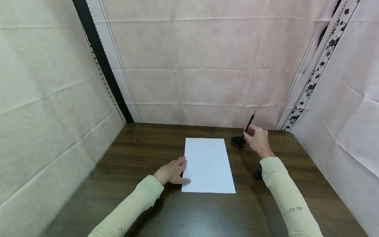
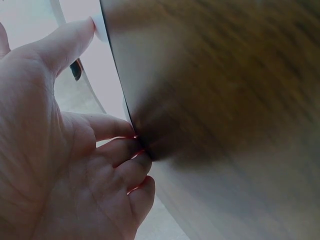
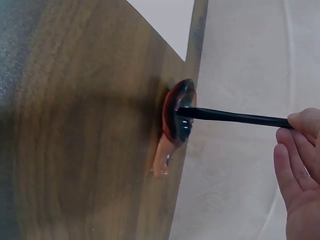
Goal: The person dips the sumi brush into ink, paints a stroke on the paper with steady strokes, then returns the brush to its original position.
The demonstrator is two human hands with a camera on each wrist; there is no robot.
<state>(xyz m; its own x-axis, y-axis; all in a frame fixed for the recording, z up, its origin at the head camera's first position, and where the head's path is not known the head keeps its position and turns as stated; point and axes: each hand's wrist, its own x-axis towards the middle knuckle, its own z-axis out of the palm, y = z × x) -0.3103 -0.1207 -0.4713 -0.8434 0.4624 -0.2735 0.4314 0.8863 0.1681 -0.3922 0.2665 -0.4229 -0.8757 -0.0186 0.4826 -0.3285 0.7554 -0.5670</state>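
Note:
A blank white sheet of paper (image 1: pixel 208 166) lies on the wooden table. My left hand (image 1: pixel 171 171) rests on its left edge, fingers stretched out and thumb on the paper near the lower corner. Right of the sheet, my right hand (image 1: pixel 258 141) pinches a dark writing brush (image 3: pixel 235 118) between thumb and fingers, with a small hanging loop at its top end. The brush's lower end dips into a dark liquid, which looks like ink, in a small spoon-shaped dish (image 3: pixel 162 160) with an orange-brown handle. In the left wrist view, my fingertips touch the paper's edge.
Brown wood-grain table (image 1: pixel 195 214) spreads under everything. Pale cloth (image 1: pixel 192 65) hangs behind its far edge, with more cloth (image 1: pixel 349 115) along the right and left sides. A dark device (image 1: pixel 258 172) is on my right wrist.

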